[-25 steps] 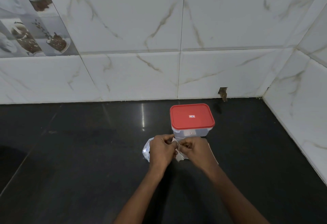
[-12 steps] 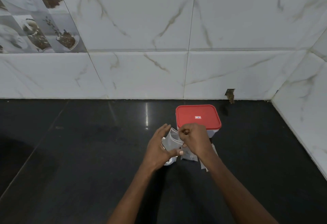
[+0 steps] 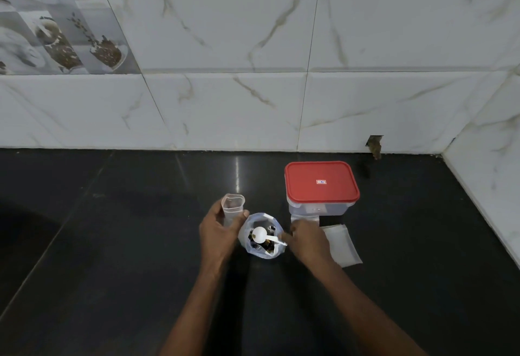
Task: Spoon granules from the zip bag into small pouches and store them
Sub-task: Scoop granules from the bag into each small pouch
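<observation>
Left hand (image 3: 218, 230): closed around a small pouch (image 3: 233, 208), held upright, mouth open, just left of the zip bag (image 3: 260, 236). Right hand (image 3: 308, 239): pinching the handle end of a white spoon (image 3: 263, 236); bowl resting inside the open bag over dark granules (image 3: 254, 244).

Step in hand, as judged: scooping, first transfer not yet made; pouch appears empty.

Next move: dip bowl under granules, lift level, carry left to pouch mouth, tip in. Keep pouch mouth spread and close to bag rim.

Right of the zip bag on the counter (image 3: 112, 243): flat spare pouches (image 3: 342, 246); behind these, red-lidded container (image 3: 320, 186), lid on, likely storage.
</observation>
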